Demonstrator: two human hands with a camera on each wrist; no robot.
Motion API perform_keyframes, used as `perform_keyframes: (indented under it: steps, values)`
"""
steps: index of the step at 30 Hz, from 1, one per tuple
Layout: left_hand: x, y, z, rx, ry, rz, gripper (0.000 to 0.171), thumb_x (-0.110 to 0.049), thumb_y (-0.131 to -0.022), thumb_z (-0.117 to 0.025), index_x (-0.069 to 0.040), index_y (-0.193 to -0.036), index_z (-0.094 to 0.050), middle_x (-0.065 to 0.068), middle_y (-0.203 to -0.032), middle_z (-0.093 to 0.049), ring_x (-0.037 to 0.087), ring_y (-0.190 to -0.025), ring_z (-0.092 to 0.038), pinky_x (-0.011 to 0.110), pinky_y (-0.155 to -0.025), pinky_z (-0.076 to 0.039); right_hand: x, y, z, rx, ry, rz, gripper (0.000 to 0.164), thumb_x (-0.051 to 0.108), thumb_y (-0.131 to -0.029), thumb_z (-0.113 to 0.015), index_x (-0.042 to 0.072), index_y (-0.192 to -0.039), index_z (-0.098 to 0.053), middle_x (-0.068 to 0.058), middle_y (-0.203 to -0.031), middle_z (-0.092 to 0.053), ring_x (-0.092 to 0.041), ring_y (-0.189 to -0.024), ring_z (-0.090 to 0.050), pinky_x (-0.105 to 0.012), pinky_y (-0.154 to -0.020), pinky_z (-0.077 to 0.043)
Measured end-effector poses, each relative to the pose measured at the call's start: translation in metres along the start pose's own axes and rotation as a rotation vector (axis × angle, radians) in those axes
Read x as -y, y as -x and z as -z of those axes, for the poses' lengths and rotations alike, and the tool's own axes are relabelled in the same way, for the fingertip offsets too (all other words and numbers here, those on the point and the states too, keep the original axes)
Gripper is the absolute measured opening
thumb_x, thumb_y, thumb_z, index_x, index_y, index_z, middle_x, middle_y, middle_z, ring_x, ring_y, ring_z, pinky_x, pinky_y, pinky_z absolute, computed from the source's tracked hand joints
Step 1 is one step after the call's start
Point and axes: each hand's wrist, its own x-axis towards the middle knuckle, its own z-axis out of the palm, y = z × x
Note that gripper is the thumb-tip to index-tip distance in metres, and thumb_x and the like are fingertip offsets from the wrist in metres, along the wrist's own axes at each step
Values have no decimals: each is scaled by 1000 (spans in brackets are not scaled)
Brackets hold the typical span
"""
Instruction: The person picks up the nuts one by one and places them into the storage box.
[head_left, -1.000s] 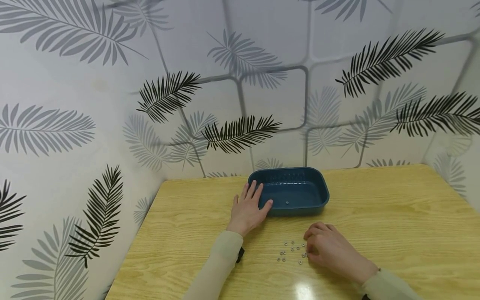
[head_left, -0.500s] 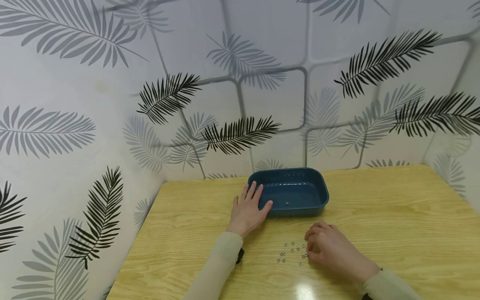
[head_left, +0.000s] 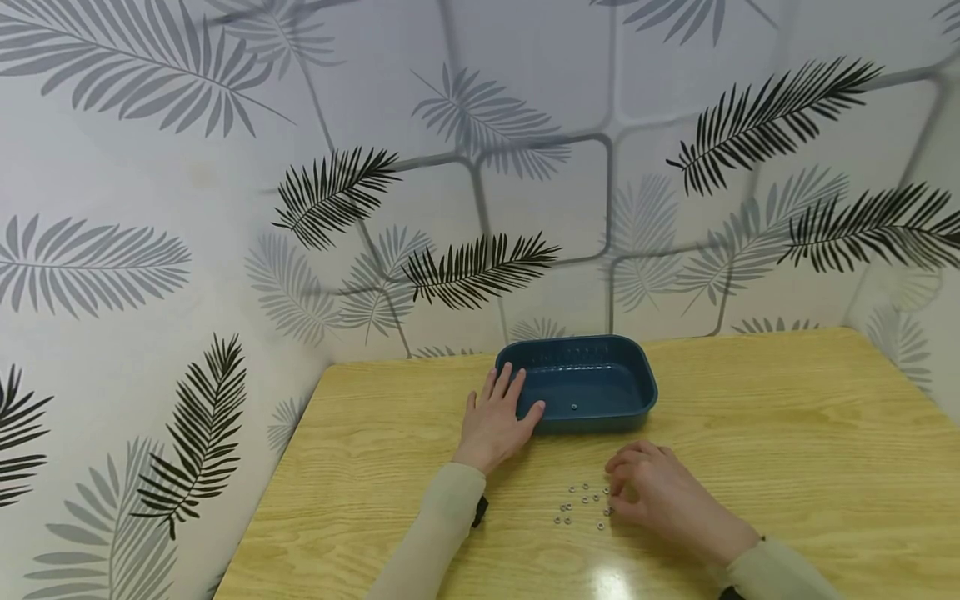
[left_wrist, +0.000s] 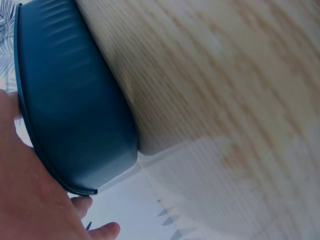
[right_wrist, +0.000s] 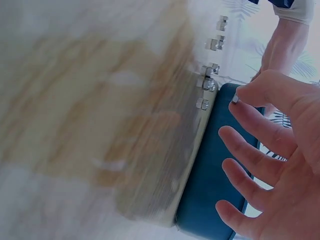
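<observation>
My left hand (head_left: 493, 429) rests on the left end of a dark blue plastic tray (head_left: 600, 423), its fingers spread over the rim. In the left wrist view that hand (left_wrist: 32, 192) lies along the rim of the tray (left_wrist: 80, 100). My right hand (head_left: 660, 492) is low over the wood table, in front of the tray. Thumb and index finger pinch one small metal nut (right_wrist: 235, 99), while the other fingers are spread. Several loose nuts (head_left: 585, 500) lie scattered just left of the right hand. One nut (head_left: 574, 407) sits inside the tray.
The wood-grain table (head_left: 787, 433) extends to both sides and its back edge meets a wall (head_left: 525, 200) with a feather pattern. The tray stands near that back edge. A bright light reflection (head_left: 609, 581) shows on the table's near part.
My right hand has shifted very slightly left among the nuts. My left hand and the tray have stayed in place.
</observation>
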Motion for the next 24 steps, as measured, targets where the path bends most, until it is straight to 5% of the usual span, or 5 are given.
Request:
perform_keyframes:
  steps: [18,24]
  values:
    - [-1,1,3,10,2,4,70,-62,-100,-35,-25,-159,-21,1,-164,-12,24,-150,-6,58,-115,-14,2,-13,11,-106,-115,-30,17,17,-75,-80,28,-70,-69,1,-105,-69,-32,-108,-56,-60,-94,-40]
    - [-1,0,1,10,1,9,71,-62,-100,-35,-24,-159,-22,0,-164,-12,23,-150,-6,58,-115,-13,0,-15,10,-185,-126,-11,15,15,-74,-81,26,-72,-70,0,-105,-69,-28,-105,-58,-52,-93,-45]
